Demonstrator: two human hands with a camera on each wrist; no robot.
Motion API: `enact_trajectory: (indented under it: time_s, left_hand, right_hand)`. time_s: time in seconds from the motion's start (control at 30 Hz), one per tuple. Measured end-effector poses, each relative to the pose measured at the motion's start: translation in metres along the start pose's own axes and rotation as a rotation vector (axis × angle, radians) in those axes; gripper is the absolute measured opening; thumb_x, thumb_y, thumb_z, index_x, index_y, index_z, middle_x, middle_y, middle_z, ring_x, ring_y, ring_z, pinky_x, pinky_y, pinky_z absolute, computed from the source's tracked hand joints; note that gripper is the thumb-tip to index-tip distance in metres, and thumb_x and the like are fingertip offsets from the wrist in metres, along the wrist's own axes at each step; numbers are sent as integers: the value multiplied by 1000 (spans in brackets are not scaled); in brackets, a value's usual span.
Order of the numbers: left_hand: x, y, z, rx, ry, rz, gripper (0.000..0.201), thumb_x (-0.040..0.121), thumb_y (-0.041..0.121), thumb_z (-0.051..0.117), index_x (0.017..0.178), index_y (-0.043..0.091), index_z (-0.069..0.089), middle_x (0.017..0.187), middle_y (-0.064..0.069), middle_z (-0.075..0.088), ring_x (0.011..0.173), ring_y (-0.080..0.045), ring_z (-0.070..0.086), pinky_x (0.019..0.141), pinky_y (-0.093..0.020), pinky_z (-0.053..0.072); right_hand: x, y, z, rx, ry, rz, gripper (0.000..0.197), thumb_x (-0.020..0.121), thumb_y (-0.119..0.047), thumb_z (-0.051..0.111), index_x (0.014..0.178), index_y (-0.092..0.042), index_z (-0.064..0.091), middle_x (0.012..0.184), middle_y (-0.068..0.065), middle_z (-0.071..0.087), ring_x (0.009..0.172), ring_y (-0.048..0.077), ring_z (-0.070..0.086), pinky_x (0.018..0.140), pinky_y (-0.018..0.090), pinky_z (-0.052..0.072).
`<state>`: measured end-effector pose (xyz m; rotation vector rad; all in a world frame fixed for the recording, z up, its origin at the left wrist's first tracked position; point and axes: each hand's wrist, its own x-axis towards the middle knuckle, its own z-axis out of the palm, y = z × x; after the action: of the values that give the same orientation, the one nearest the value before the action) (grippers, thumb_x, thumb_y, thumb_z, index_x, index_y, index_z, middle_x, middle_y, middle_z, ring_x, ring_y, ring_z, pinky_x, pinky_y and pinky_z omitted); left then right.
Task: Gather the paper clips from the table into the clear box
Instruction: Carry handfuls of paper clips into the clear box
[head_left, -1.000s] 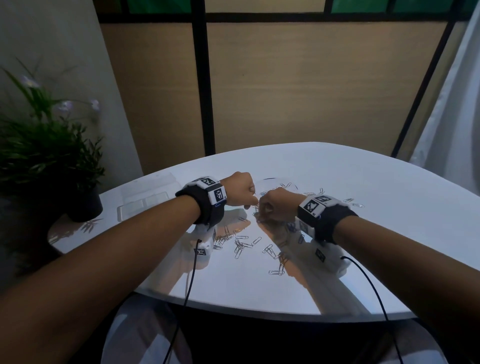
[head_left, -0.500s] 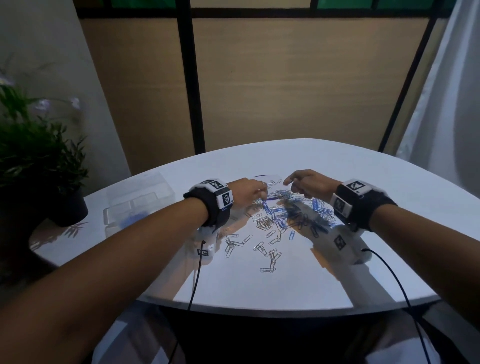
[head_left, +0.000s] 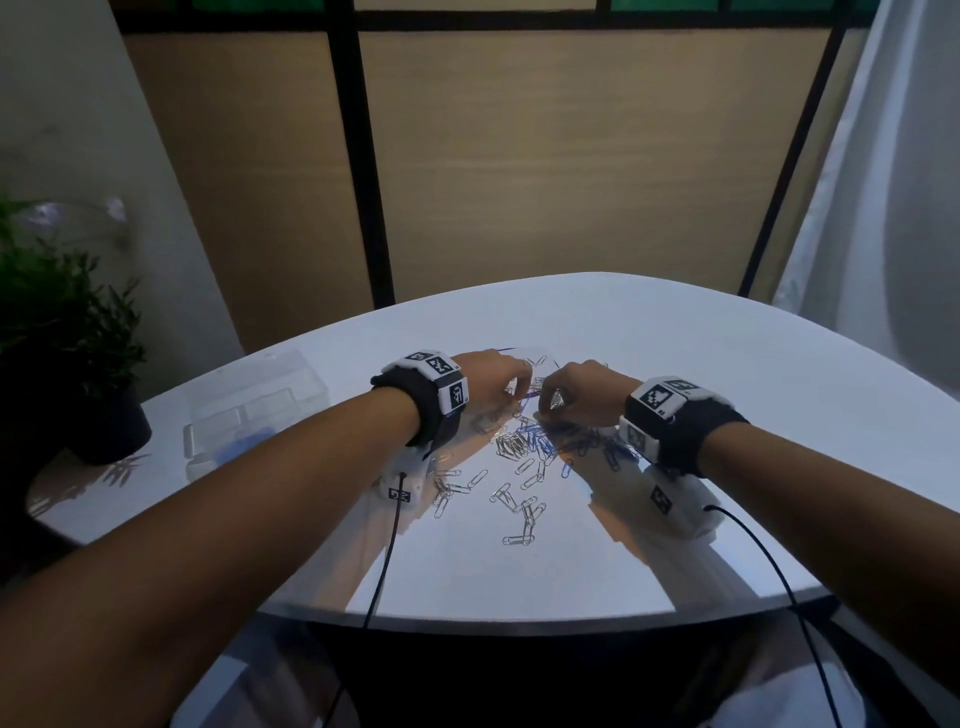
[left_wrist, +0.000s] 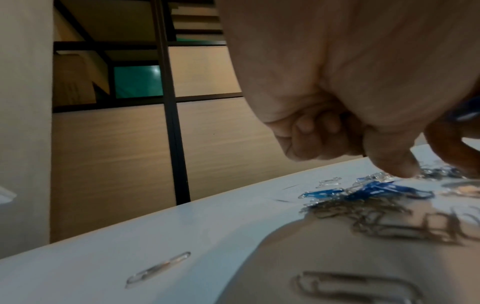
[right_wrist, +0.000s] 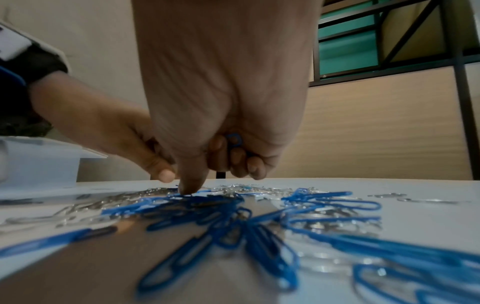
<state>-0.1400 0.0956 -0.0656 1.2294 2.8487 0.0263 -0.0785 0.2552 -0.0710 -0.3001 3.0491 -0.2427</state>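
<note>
Several silver and blue paper clips (head_left: 524, 452) lie scattered in the middle of the white table (head_left: 675, 364). Both hands work at the far side of the pile, close together. My left hand (head_left: 511, 387) has its fingers curled and its thumb tip (left_wrist: 397, 168) on the clips; a bit of blue shows inside it. My right hand (head_left: 550, 402) presses its thumb (right_wrist: 191, 185) onto the pile, with a blue clip (right_wrist: 233, 140) held in its curled fingers. The clear box (head_left: 254, 410) lies open at the table's left, with something blue inside.
A potted plant (head_left: 67, 338) stands at the table's left edge, beside the box. A tan panel wall with black frames stands behind the table, and a white curtain (head_left: 883, 182) hangs at the right. Cables run from both wrists over the near edge.
A second ago both hands were fists held together. They then spread apart over a pile of blue and silver clips. Now they have closed in again at its far side.
</note>
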Motion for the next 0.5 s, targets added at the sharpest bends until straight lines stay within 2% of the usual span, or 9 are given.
enact_trajectory:
  time_s: [0.13, 0.2, 0.27, 0.33, 0.4, 0.43, 0.5]
  left_hand:
    - [9, -6, 0, -9, 41, -64, 26, 97, 35, 49, 107, 15, 63, 108, -6, 66, 93, -23, 57, 72, -28, 36]
    - [15, -2, 2, 16, 46, -81, 35, 97, 41, 48, 104, 12, 66, 107, -8, 68, 98, -26, 60, 71, -30, 38]
    - [20, 3, 5, 59, 17, -105, 41, 94, 47, 50, 99, 9, 68, 100, -9, 69, 94, -28, 63, 68, -30, 40]
    - [22, 9, 8, 114, -13, -119, 39, 92, 44, 56, 91, 5, 62, 91, -9, 65, 85, -27, 62, 67, -30, 42]
    - [23, 12, 10, 121, -16, -123, 30, 92, 36, 57, 80, 9, 51, 80, -8, 58, 75, -26, 56, 66, -31, 43]
    - [23, 12, 11, 111, -19, -123, 27, 92, 32, 56, 78, 11, 50, 77, -7, 56, 73, -26, 55, 65, -30, 42]
    - [22, 10, 10, 96, -41, -129, 22, 92, 26, 53, 77, 10, 55, 75, -7, 56, 73, -25, 55, 63, -30, 40]
  right_hand:
    - [4, -6, -1, 17, 45, 4, 21, 89, -25, 61, 104, -13, 70, 108, 11, 68, 95, 27, 62, 72, 23, 38]
    - [9, -5, -2, 21, 73, 65, 21, 88, -18, 58, 104, -12, 70, 110, 11, 68, 100, 29, 62, 77, 26, 44]
    - [13, -2, -5, 18, 63, 128, 22, 86, -17, 60, 104, -12, 71, 112, 11, 69, 101, 28, 62, 81, 29, 48]
    - [15, 1, -8, 29, 54, 154, 22, 86, -15, 61, 104, -12, 72, 112, 11, 69, 100, 27, 63, 77, 26, 46]
    - [14, 5, -11, 37, 48, 156, 22, 85, -14, 60, 103, -12, 73, 110, 10, 70, 93, 25, 63, 68, 23, 45]
    - [13, 7, -11, 40, 42, 152, 21, 85, -15, 61, 102, -14, 73, 108, 9, 71, 90, 24, 63, 66, 22, 45]
    - [9, 11, -11, 45, 27, 141, 19, 84, -19, 63, 100, -17, 74, 105, 6, 72, 90, 23, 63, 68, 24, 44]
